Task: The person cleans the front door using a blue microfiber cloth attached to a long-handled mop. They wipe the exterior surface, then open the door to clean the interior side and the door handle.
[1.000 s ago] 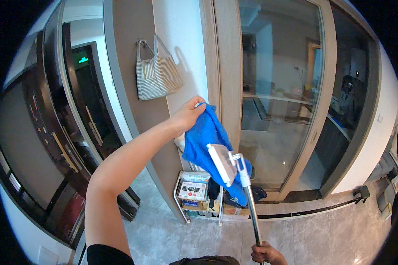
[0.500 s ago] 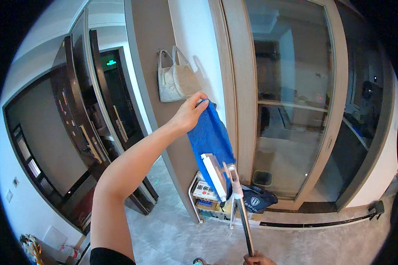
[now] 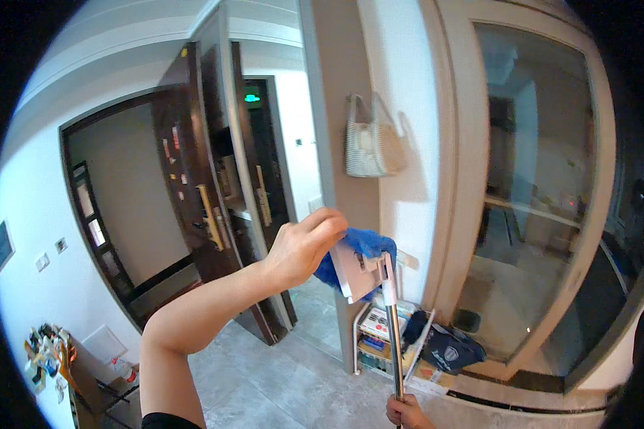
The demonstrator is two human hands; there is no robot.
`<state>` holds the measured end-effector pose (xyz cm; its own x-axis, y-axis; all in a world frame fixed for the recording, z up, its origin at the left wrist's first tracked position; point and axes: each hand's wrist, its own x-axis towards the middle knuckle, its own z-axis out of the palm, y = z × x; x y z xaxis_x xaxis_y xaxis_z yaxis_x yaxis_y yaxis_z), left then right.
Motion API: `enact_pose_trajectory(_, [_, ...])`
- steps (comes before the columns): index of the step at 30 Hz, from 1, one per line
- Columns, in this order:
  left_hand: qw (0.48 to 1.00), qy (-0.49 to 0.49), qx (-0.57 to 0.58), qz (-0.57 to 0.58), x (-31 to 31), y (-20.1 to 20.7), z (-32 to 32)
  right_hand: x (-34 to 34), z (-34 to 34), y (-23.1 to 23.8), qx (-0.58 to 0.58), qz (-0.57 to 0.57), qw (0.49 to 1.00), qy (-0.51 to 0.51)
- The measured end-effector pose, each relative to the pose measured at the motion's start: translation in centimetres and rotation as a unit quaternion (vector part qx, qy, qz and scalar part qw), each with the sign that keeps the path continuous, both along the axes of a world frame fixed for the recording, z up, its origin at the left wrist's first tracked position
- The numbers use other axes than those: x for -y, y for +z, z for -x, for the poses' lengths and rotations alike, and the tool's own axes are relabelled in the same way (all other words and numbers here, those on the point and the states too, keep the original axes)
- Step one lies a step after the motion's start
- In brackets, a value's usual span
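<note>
A flat mop is held up in front of me. Its white plate head [image 3: 356, 275] is tilted, with a fluffy blue mop cloth [image 3: 372, 243] folded over its upper edge and showing behind it. My left hand [image 3: 306, 247] pinches the cloth at the head's upper left corner; the fingertips are partly hidden. From the head's joint the shiny metal mop pole [image 3: 394, 343] runs down to the lower edge, where my right hand [image 3: 406, 412] is wrapped round it.
A striped bag [image 3: 371, 150] hangs on the wall ahead. Below stand a small white rack [image 3: 358, 350] of books and a dark bag [image 3: 451, 350]. A glass sliding door [image 3: 544, 179] is at right, an open dark door [image 3: 186, 157] at left. A cluttered table [image 3: 64, 400] stands lower left.
My left hand has come down with the cloth, which was stretched upward and is now folded at the plate head. The head has tilted. The view has swung left.
</note>
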<state>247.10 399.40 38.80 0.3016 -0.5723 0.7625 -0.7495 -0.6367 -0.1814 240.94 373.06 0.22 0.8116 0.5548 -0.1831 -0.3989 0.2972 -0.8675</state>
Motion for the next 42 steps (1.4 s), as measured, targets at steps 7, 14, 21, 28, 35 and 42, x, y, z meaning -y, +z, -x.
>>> enact_pose_trajectory(7, [0.984,0.137,0.047,0.099,-15.7,-1.4,6.9,-13.2,-2.1,3.1,0.1,0.072,0.991,-0.044])
enact_pose_trajectory(14, [0.967,0.185,0.135,0.109,-29.1,-1.7,13.9,-28.3,-3.5,4.2,0.267,0.186,0.938,-0.121])
enact_pose_trajectory(21, [0.942,0.279,0.186,0.025,-36.3,-0.8,17.4,-40.4,-2.9,6.4,0.323,0.165,0.925,-0.115])
enact_pose_trajectory(28, [0.934,0.313,0.172,-0.005,-44.0,-0.4,14.1,-48.3,-6.5,3.0,0.371,0.171,0.908,-0.095])
enact_pose_trajectory(35, [0.925,0.299,0.169,0.165,-50.8,0.0,8.0,-57.1,-14.2,-0.2,0.497,0.236,0.83,-0.089])
enact_pose_trajectory(42, [0.894,0.322,0.259,0.172,-55.1,3.8,2.1,-68.1,-18.4,7.1,0.36,0.239,0.901,-0.023])
